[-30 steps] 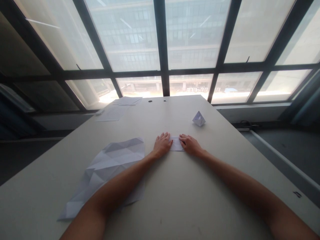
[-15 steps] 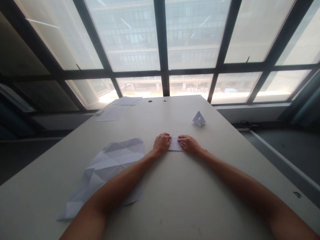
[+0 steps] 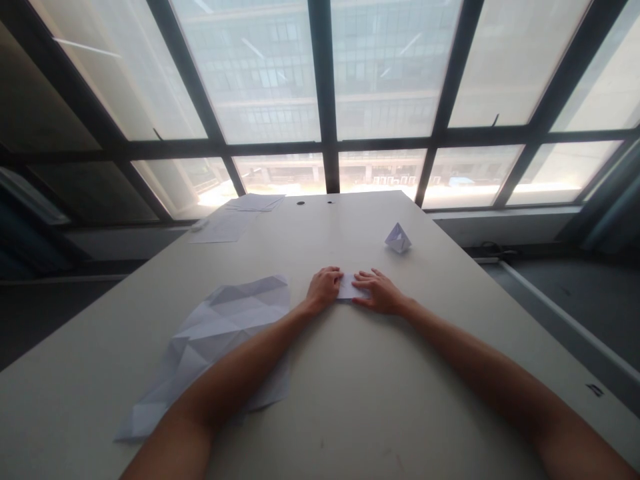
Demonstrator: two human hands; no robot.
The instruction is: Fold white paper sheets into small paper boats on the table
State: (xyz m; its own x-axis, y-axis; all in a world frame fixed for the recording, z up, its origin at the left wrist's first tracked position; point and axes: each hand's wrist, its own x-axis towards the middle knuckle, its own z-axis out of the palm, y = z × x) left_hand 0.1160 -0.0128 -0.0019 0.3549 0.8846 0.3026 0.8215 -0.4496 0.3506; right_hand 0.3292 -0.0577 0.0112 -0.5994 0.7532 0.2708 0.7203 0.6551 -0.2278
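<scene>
Shifted since the earlier frame: right hand (image 3: 379, 293), now lower on the table, open, fingers spread, fingertips at the right end of the folded white paper (image 3: 351, 287). Long pale table (image 3: 350, 400) filling the lower frame. Creased paper sheet (image 3: 215, 347) at lower left, partly beneath left forearm (image 3: 240, 363); loose paper sheets (image 3: 223, 227) at upper left; folded paper pyramid (image 3: 398, 239) right of centre, apart from both hands. Folded paper centred between the hands, left hand (image 3: 324, 289) open, flat against its left end.
</scene>
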